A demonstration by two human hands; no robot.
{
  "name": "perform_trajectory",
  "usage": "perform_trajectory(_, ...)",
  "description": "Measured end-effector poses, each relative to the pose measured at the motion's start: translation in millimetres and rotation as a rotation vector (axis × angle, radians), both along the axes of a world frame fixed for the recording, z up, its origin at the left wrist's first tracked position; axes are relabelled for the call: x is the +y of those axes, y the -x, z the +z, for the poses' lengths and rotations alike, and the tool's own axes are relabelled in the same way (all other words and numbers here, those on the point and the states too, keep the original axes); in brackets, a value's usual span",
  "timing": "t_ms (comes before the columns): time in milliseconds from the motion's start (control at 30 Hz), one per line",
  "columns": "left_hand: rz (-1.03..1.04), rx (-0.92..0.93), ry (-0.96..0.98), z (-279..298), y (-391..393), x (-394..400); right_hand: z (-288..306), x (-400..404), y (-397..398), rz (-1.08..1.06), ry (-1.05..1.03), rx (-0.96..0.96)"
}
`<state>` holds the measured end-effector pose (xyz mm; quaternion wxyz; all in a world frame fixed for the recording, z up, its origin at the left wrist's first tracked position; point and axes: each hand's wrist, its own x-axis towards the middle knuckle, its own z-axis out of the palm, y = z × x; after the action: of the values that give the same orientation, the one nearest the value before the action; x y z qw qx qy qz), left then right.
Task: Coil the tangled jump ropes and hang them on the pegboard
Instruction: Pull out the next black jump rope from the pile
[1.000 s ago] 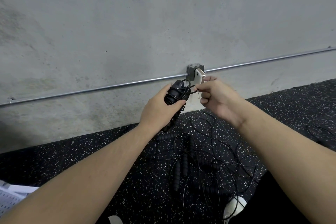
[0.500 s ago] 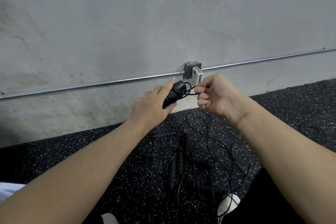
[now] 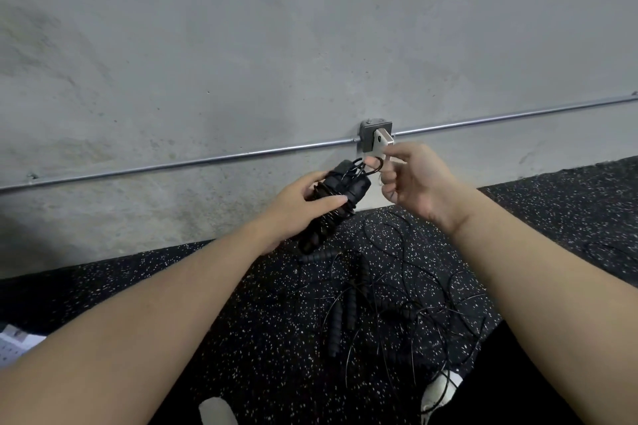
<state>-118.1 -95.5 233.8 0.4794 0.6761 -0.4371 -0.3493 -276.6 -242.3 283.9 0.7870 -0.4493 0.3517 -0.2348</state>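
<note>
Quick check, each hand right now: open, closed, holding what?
Left hand: grips the bundled jump rope handles.
Right hand: pinches the thin black cord.

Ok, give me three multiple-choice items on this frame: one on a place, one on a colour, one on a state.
1. Where does the tangled pile of ropes lie?
A. on a table
B. on the speckled floor
C. on the wall

2. What colour are the handles in the left hand?
A. black
B. red
C. white

3. What is the right hand doing?
A. lying flat on the floor
B. hanging empty
C. pinching a loop of cord

Answers: B, the ropes sprawl on the dark flecked floor below the arms; A, the handle bundle is black; C, its fingers close on the thin cord beside the bundle.
</note>
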Motion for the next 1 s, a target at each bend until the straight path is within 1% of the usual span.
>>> perform_trajectory(133,0.021,0.246,-0.031,9,-7,17,-3,10,-5,0.046,0.121,0.075)
perform_trajectory(200,0.057,0.322,-0.028,13,-9,28,-3,17,-6,0.060,0.167,0.130)
perform_trajectory(267,0.096,0.354,-0.026,15,-13,39,-3,23,-8,0.053,0.247,0.159)
perform_trajectory(300,0.107,0.358,-0.030,16,-15,44,-4,27,-8,0.049,0.341,0.178)
perform_trajectory(367,0.120,0.364,-0.041,17,-16,53,-3,34,-11,0.080,0.629,0.222)
perform_trajectory(433,0.127,0.357,-0.049,18,-16,63,0,45,-13,0.192,0.870,0.193)
perform_trajectory(500,0.130,0.352,-0.052,19,-18,72,0,56,-18,0.318,1.036,0.190)
perform_trajectory(567,0.134,0.353,-0.069,19,-22,82,-2,63,-23,0.402,1.195,0.234)
perform_trajectory(667,0.119,0.363,-0.094,19,-33,97,-7,68,-36,0.422,1.360,0.252)
perform_trajectory(767,0.126,0.331,-0.124,17,-46,116,-9,78,-55,0.403,1.433,0.141)
perform_trajectory(833,0.111,0.281,-0.162,14,-56,127,-14,87,-70,0.397,1.423,0.091)
perform_trajectory(933,0.094,0.240,-0.216,6,-74,144,-24,100,-93,0.460,1.218,0.166)
perform_trajectory(1000,0.091,0.178,-0.253,-1,-88,155,-27,110,-106,0.481,1.130,0.204)
